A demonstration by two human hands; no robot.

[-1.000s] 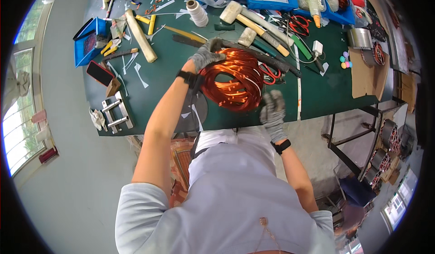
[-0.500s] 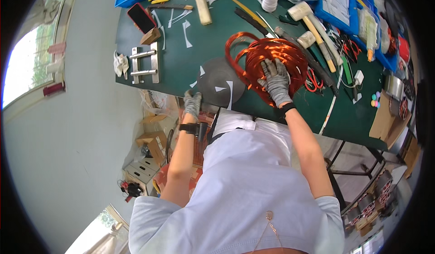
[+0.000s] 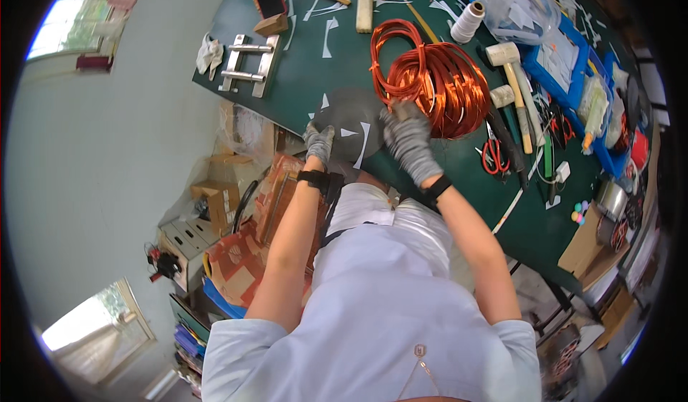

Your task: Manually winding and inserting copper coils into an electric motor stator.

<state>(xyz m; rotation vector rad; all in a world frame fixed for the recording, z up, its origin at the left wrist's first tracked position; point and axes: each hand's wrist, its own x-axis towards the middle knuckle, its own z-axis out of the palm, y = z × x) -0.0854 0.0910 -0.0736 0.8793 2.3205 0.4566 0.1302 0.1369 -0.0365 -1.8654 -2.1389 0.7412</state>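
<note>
A coil of copper wire (image 3: 437, 79) lies on the green table (image 3: 301, 79). A dark grey round disc (image 3: 351, 115) with white paper strips on it lies just left of the coil, at the table's near edge. My left hand (image 3: 320, 142), in a grey glove, curls its fingers over the disc's near-left rim. Also gloved, my right hand (image 3: 408, 138) grips the near edge of the coil, between coil and disc. Both forearms are bare, each with a black wrist strap.
Right of the coil lie a white mallet (image 3: 510, 69), red scissors (image 3: 493, 155) and blue trays (image 3: 566, 58). A metal clamp frame (image 3: 247, 61), a wooden stick (image 3: 365, 1) and a thread spool (image 3: 469, 18) sit further back. Cardboard boxes (image 3: 215, 201) stand on the floor at left.
My left hand left the coil, dropped to the table's edge and now holds the disc's rim. My right hand came up onto the coil's near edge. The view swung left.
</note>
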